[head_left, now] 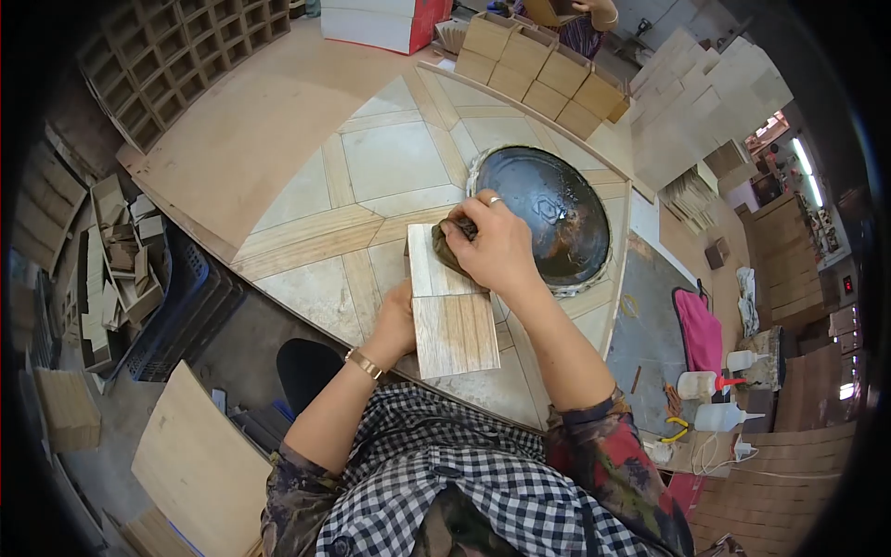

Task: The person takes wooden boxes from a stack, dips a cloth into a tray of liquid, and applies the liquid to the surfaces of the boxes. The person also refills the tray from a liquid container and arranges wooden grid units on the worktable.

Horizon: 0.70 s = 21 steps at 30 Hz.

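My left hand (397, 314) is wrapped round the side of a pale wooden box (455, 332), with most of its fingers hidden behind it. The box is held up in front of my apron, above the table edge; its upper part looks whiter than the striped brown grain below. In my right hand (497, 243) is a bunched dark brown rag (447, 251), pressed against the upper face of the box. Just beyond that hand sits a round black pan (557, 223) with a shiny dark wet surface and a crusted pale rim.
The patterned table (390, 162) carries a row of wooden boxes (529, 70) at its far edge, near another person's hand (599, 11). Glue bottles (719, 417) and yellow-handled pliers (677, 430) lie right. Left are a blue crate (190, 278) of wood scraps and a wooden grid rack (176, 60).
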Motion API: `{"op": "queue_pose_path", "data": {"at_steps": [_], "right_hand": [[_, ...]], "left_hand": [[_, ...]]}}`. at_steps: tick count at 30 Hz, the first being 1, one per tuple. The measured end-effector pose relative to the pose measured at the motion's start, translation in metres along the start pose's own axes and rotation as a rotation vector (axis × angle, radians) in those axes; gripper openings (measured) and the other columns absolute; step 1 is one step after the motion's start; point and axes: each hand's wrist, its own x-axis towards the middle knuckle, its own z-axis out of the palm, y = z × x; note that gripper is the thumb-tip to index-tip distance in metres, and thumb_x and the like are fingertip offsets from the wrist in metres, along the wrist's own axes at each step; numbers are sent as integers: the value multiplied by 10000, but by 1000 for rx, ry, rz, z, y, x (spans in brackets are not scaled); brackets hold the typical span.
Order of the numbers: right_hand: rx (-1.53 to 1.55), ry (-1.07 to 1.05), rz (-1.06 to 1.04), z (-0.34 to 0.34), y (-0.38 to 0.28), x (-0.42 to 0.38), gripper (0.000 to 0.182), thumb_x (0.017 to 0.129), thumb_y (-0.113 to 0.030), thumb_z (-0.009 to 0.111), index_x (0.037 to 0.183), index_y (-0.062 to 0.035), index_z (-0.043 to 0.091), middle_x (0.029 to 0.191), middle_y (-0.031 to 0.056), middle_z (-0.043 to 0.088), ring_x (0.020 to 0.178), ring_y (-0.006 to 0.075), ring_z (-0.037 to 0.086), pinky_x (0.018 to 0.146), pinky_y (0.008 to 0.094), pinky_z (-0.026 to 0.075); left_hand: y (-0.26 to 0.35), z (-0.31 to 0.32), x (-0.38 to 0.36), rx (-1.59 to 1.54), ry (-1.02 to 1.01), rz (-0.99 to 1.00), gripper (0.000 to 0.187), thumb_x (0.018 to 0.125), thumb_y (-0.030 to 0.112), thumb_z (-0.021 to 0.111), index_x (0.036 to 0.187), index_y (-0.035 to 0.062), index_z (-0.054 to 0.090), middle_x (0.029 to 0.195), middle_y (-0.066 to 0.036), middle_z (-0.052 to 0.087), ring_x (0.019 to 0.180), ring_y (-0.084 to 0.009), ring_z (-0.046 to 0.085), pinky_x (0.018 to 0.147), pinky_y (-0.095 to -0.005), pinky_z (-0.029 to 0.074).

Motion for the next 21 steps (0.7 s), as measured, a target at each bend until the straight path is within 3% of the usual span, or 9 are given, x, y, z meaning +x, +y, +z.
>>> {"op": "queue_pose_path", "data": {"at_steps": [3,6,8,12,17,21], "right_hand": [[54,-186,-70,-18,-21,-30,149,786,-201,647,800,-72,574,882,132,561,711,336,605,598,426,489],[77,-300,-216,-53,-50,-85,147,755,-162,681,794,-77,568,858,91,548,674,264,603,542,367,488],[106,-247,-186,-55,-47,-92,119,732,-126,698,781,-99,593,804,87,543,645,274,595,539,381,473],[-58,18,-46,-17,-11,-32,101,745,-143,685,785,-83,615,802,117,556,647,310,595,565,402,481],[18,-73,-30,3,9,9,117,765,-176,686,809,-81,633,845,97,590,721,318,612,627,403,495],[153,-101,29,-2,16,7,135,770,-174,693,846,-74,643,838,95,589,773,303,604,665,379,481]], "left_hand": [[-1,0,1,-92,-32,15,210,818,79,677,1010,15,625,937,-49,690,847,-104,609,740,-279,506],[4,0,-2,-48,-57,-1,239,823,73,671,1050,15,624,967,-58,689,861,-106,610,749,-278,510],[1,-2,2,-28,-73,1,240,824,73,672,1052,19,623,978,-60,686,866,-106,609,752,-278,511],[-2,-2,1,-125,-95,-40,260,814,98,686,1040,-7,609,984,-92,679,870,-123,615,749,-283,510],[-13,-4,4,43,-72,-6,239,819,66,657,1040,-9,607,944,-89,672,835,-130,613,744,-301,503],[1,-8,2,-23,-105,-72,240,813,54,648,1039,-16,610,933,-102,678,847,-137,611,747,-288,492]]}}
